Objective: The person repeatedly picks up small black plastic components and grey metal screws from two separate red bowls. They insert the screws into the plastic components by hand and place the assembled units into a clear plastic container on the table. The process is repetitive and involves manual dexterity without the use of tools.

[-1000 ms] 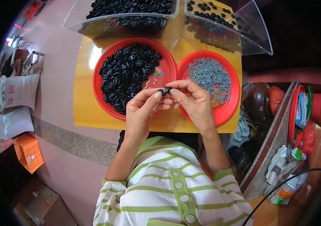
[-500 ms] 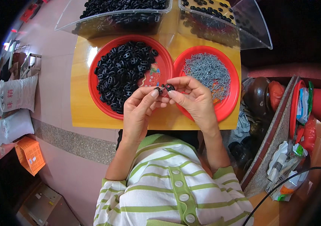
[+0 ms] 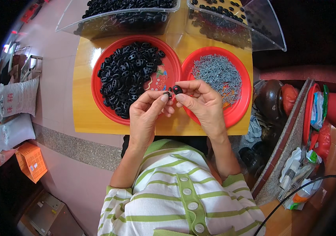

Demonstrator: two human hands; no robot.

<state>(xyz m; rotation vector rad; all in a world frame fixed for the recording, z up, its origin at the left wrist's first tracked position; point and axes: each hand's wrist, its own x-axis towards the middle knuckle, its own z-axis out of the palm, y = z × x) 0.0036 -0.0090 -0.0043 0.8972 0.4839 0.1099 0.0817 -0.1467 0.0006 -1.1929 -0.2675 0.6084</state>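
Nearest, the left hand [image 3: 148, 108] pinches a small black part [image 3: 168, 94] between thumb and fingers; just beside it, the right hand [image 3: 203, 103] grasps another black piece [image 3: 177, 90] the same way. Either could slip, since each is tiny and seems held only by fingertips; the right one might then drop among the screws [image 3: 217, 72]. These lie in a red plate [image 3: 235, 113] at three o'clock from the hands. A bigger red dish [image 3: 172, 65], heaped with black pieces [image 3: 126, 74], sits at ten o'clock on the yellow table [image 3: 84, 98]. Farther off, clear bins holding similar pieces stand at eleven and one o'clock. At nine o'clock, a white sack [image 3: 20, 98] bears large red printed characters; at eight, an orange box [image 3: 31, 161] shows marks too small to read.
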